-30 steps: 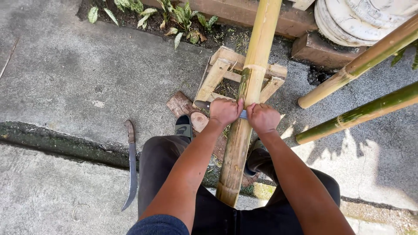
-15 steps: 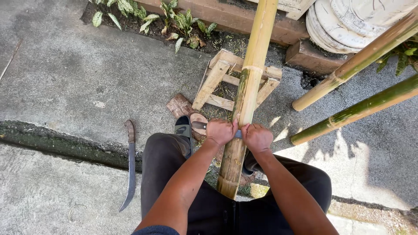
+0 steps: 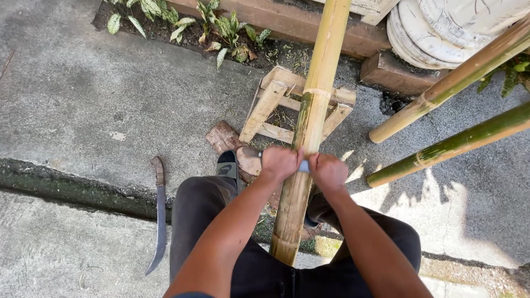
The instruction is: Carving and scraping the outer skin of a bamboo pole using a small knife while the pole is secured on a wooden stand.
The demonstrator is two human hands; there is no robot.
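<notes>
A long yellow-green bamboo pole (image 3: 314, 105) runs from between my legs up over a small wooden stand (image 3: 273, 102). My left hand (image 3: 279, 163) and my right hand (image 3: 329, 172) are fisted on either side of the pole. Each grips one end of a bluish metal tool (image 3: 304, 166) lying crosswise on the pole. Only a short piece of the tool shows between my fists. I am seated, with my dark trousers on both sides of the pole's near end.
A curved machete (image 3: 160, 215) lies on the concrete to my left. Two more bamboo poles (image 3: 452, 83) (image 3: 452, 146) lean in from the right. A wood block (image 3: 223, 137) and my black sandal (image 3: 227, 166) sit by the stand. Plants (image 3: 221, 25) and a timber border lie beyond.
Both hands, with the tool, have slid down the pole toward me. The pole and the stand stay put.
</notes>
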